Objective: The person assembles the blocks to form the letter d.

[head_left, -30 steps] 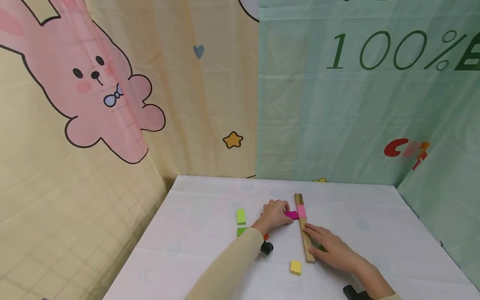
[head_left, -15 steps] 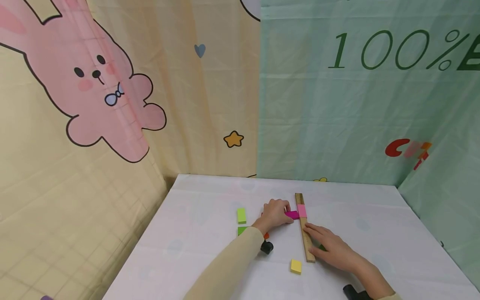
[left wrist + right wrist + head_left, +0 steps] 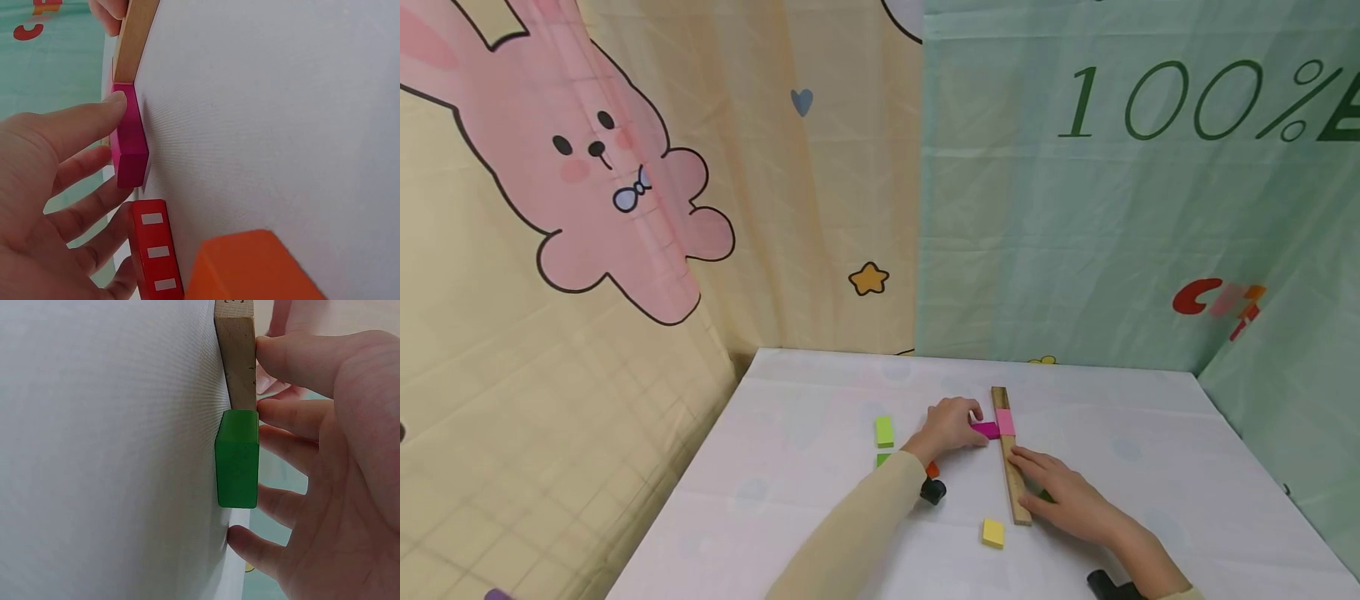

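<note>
Left forearm [image 3: 857, 525]: in a cream sleeve [image 3: 842, 546] to near the wrist, slanting from the lower edge inward and away.
Left hand [image 3: 947, 427]: back uppermost, turned toward the right hand [image 3: 1063, 493], thumb and index in a pinch.
Left thumb [image 3: 87, 122]: extended, nearly straight, pad down.
Left index finger [image 3: 84, 167]: appears to oppose the thumb, though its tip is hidden.
Left remaining fingers [image 3: 94, 212]: bent, fanned apart.
Right forearm [image 3: 1150, 558]: bare near the wrist, a cream cuff [image 3: 1187, 594] at the lower edge.
Right hand: low, palm inward, pointing forward and left.
Right thumb [image 3: 300, 356]: extended, apart from the fingers.
Right fingers [image 3: 300, 419]: loosely extended, spread.
</note>
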`<action>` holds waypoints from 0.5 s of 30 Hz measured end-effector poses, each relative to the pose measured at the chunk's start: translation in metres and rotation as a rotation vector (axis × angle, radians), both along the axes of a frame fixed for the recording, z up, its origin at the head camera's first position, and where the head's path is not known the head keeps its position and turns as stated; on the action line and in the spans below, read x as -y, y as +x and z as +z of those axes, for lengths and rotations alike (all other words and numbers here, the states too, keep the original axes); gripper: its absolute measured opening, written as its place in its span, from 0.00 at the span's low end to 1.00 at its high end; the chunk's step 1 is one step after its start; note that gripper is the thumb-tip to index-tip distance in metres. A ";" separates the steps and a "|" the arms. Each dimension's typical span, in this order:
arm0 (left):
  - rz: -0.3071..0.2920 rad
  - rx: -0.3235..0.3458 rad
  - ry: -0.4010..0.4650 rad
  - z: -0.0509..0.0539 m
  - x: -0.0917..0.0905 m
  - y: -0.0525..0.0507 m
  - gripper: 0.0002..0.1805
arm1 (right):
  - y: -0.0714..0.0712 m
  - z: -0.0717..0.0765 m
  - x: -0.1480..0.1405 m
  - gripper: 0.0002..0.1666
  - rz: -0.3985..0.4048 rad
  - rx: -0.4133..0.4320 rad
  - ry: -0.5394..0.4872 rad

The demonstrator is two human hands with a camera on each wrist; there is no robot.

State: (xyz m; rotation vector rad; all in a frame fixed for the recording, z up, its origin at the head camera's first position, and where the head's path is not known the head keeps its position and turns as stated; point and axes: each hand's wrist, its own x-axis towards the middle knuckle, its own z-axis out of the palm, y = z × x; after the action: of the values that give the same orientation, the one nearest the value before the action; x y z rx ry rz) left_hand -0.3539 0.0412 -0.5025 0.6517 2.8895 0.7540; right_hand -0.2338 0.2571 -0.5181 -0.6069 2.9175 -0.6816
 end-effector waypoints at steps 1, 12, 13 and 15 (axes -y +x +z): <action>-0.001 0.004 0.004 0.001 0.001 0.000 0.17 | 0.000 0.000 0.000 0.42 -0.001 0.002 0.001; 0.001 0.065 0.048 0.013 0.018 0.003 0.19 | 0.000 -0.001 -0.001 0.43 0.000 -0.001 0.009; 0.001 0.061 0.050 0.014 0.019 0.004 0.19 | 0.000 0.000 -0.001 0.43 0.000 0.001 0.007; -0.004 0.057 0.048 0.014 0.021 0.004 0.19 | 0.000 0.000 -0.001 0.43 -0.002 0.002 0.007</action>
State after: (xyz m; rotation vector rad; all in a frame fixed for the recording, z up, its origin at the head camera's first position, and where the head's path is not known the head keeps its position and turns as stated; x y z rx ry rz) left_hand -0.3499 0.0198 -0.4886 0.6300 2.8261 0.8299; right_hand -0.2333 0.2578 -0.5184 -0.6026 2.9173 -0.6714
